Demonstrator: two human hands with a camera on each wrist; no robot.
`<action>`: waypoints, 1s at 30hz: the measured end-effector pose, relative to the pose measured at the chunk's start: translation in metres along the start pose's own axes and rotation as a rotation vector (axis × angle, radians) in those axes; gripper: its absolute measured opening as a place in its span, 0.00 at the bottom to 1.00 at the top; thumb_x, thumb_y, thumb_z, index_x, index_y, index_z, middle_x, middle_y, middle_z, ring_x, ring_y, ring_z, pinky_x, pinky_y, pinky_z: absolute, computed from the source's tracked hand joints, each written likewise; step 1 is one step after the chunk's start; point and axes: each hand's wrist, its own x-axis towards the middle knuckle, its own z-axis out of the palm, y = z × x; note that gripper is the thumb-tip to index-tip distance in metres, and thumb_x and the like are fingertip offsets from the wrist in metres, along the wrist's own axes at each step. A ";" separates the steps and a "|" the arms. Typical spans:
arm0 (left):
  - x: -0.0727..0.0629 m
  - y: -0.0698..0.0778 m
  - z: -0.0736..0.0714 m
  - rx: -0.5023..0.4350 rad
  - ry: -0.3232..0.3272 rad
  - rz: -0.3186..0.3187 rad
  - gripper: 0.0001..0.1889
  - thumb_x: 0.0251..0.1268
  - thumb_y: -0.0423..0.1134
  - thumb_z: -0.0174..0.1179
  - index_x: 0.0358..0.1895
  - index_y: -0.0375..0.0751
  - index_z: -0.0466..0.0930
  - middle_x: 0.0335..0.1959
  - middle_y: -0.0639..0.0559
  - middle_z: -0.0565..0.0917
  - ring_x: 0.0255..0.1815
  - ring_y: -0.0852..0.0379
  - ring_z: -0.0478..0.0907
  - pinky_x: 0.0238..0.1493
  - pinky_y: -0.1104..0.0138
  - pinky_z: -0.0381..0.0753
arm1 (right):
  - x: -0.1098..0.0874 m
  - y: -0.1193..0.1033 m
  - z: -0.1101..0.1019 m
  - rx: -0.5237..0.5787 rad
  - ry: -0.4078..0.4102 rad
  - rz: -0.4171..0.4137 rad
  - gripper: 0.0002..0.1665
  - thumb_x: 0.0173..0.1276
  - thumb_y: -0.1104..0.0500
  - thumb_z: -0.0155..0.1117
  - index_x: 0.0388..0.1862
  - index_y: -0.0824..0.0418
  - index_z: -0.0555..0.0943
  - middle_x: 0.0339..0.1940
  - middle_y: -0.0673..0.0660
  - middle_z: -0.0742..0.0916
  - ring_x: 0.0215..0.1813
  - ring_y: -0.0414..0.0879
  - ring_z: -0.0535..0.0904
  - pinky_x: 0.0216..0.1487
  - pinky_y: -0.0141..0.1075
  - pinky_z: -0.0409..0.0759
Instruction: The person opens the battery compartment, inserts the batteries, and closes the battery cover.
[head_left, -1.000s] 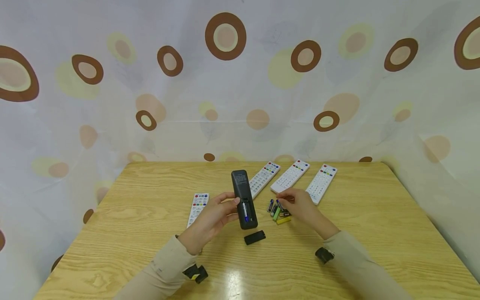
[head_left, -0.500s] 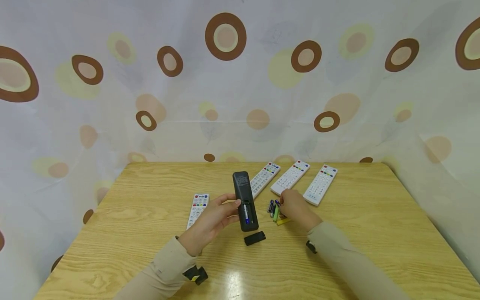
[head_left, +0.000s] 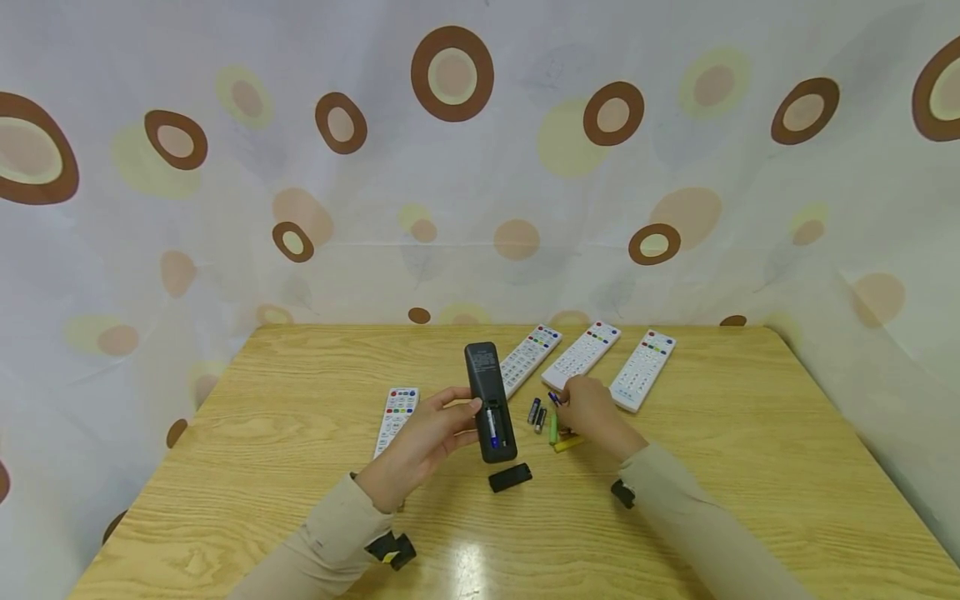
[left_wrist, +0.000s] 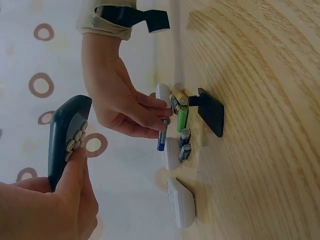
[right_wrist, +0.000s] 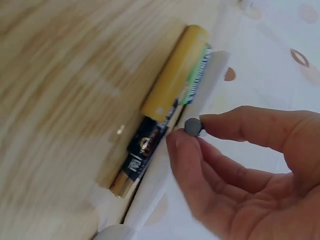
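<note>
My left hand (head_left: pixel 427 437) holds a black remote control (head_left: pixel 486 379) upright above the table, its back towards me. One battery (head_left: pixel 492 423) lies in its uncovered compartment, beside a vacant slot. Between thumb and fingertips my right hand (head_left: pixel 597 414) pinches a blue and silver battery (left_wrist: pixel 162 136), seen end-on in the right wrist view. Below that hand lie several loose batteries: a yellow battery (right_wrist: pixel 176 72), a green battery (left_wrist: pixel 182 118), a black and gold battery (right_wrist: pixel 137 162) and two dark ones (head_left: pixel 537 415). The black battery cover (head_left: pixel 510 477) rests on the table under the remote.
Three white remotes lie towards the back of the wooden table (head_left: pixel 322 358): a left one (head_left: pixel 531 358), a middle one (head_left: pixel 581 357) and a right one (head_left: pixel 643 371). Another white remote (head_left: pixel 395 417) is partly behind my left hand. A patterned cloth (head_left: pixel 480 167) hangs behind.
My right hand has closed in on the battery pile and pinches a blue and silver battery. Two dark batteries have shifted left, apart from the green one. The left hand is nearly still.
</note>
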 end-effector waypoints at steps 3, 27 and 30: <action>-0.001 0.000 0.000 -0.004 -0.005 0.001 0.18 0.71 0.30 0.53 0.61 0.31 0.68 0.48 0.42 0.81 0.43 0.55 0.81 0.49 0.63 0.82 | -0.005 0.000 -0.004 0.136 0.005 -0.023 0.10 0.63 0.66 0.63 0.40 0.72 0.81 0.30 0.58 0.82 0.30 0.46 0.77 0.28 0.35 0.78; -0.005 0.001 0.003 -0.009 -0.018 -0.008 0.18 0.71 0.30 0.53 0.61 0.30 0.68 0.50 0.41 0.80 0.45 0.55 0.80 0.53 0.61 0.80 | -0.051 -0.022 -0.025 0.928 -0.193 -0.095 0.17 0.73 0.67 0.53 0.54 0.79 0.70 0.46 0.64 0.84 0.50 0.52 0.83 0.57 0.44 0.79; -0.005 0.001 0.003 -0.008 -0.018 -0.010 0.18 0.71 0.30 0.53 0.61 0.30 0.68 0.51 0.40 0.80 0.45 0.54 0.80 0.54 0.59 0.80 | -0.052 -0.023 -0.026 0.955 -0.212 -0.141 0.19 0.74 0.67 0.51 0.58 0.79 0.67 0.48 0.66 0.82 0.49 0.50 0.83 0.56 0.42 0.79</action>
